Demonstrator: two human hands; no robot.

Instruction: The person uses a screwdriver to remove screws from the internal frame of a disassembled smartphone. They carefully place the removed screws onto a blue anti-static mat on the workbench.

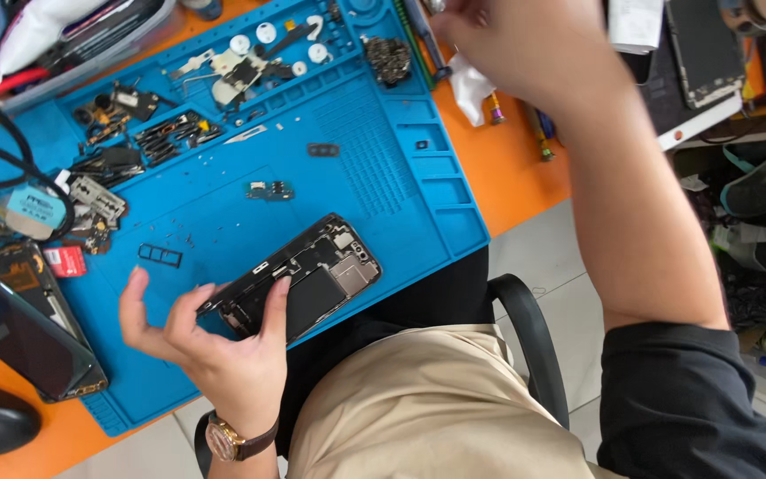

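In the head view, the opened phone [299, 277] lies low in the middle of the frame on the blue mat [223, 213], its back off and insides bare, with the left hand [214, 341] clamped on its lower edge. Removed screws and small parts [250, 53] sit sorted in the mat's upper compartments, so disassembly looks well advanced. The right hand [516, 44] reaches to the top of the frame over the orange worktop [507, 168]; I cannot tell whether its grip is together or apart.

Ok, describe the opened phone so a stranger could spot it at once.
Find the blue silicone work mat on the orange table. At its near edge, the left hand steadies a black opened smartphone body. Unlike the loose small parts scattered higher up, it is one big rectangle with its insides exposed.
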